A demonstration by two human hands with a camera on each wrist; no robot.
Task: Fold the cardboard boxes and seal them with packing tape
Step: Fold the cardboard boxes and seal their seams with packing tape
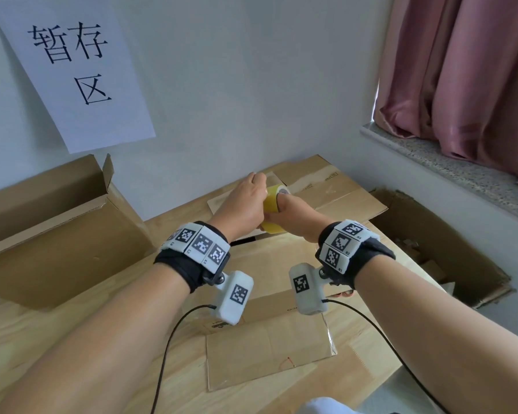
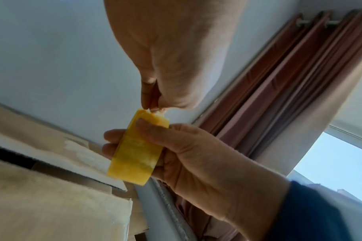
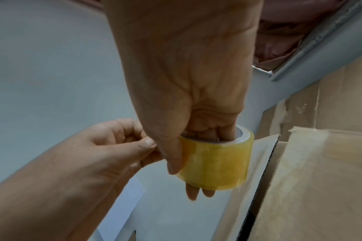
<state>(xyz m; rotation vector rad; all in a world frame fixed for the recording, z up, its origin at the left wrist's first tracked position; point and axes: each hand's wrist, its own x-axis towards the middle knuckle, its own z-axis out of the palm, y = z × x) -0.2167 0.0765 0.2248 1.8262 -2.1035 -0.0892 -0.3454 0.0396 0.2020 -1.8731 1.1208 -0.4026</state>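
Wooden table [image 1: 57,348]: one tape roll [image 1: 271,204], right hand [image 1: 293,215] gripping, left hand [image 1: 245,204] pinching.

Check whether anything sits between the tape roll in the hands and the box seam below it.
Nothing visible does. The right hand grips the tape roll, fingers through its core, while the left hand pinches at the roll's edge. The roll hangs in open air above the dark gap between the box flaps.

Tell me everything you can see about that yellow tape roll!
The tape roll is see-through yellowish plastic wound on a pale core. It is held up above the cardboard box, not resting on it. The right hand pokes fingers through its hole, thumb on the outside. The left hand pinches at its edge, seemingly picking at the loose end.
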